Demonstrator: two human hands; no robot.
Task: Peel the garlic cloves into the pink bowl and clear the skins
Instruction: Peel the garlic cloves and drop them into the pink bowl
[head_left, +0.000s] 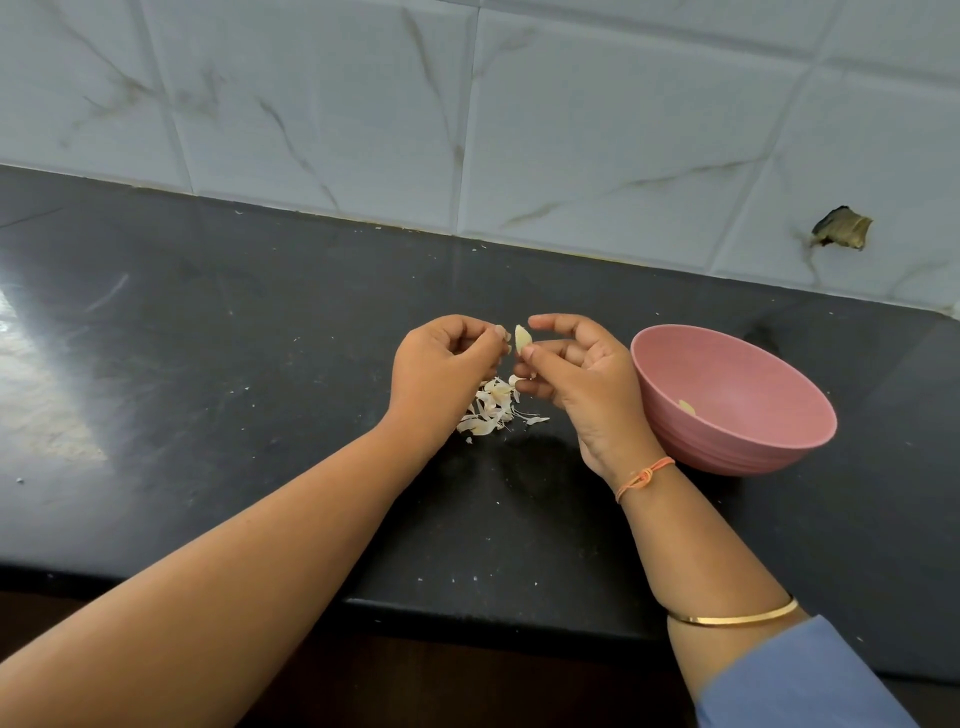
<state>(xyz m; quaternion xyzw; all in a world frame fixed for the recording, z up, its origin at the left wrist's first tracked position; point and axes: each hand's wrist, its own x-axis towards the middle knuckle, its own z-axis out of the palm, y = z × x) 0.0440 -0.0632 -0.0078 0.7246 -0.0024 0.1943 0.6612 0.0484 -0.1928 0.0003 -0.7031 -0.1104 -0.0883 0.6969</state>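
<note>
Head: skins partly behind left hand

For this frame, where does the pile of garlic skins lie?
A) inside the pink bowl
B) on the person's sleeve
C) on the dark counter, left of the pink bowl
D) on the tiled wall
C: the skins lie loose on the counter beside the pink bowl, which shows one peeled clove.
</note>
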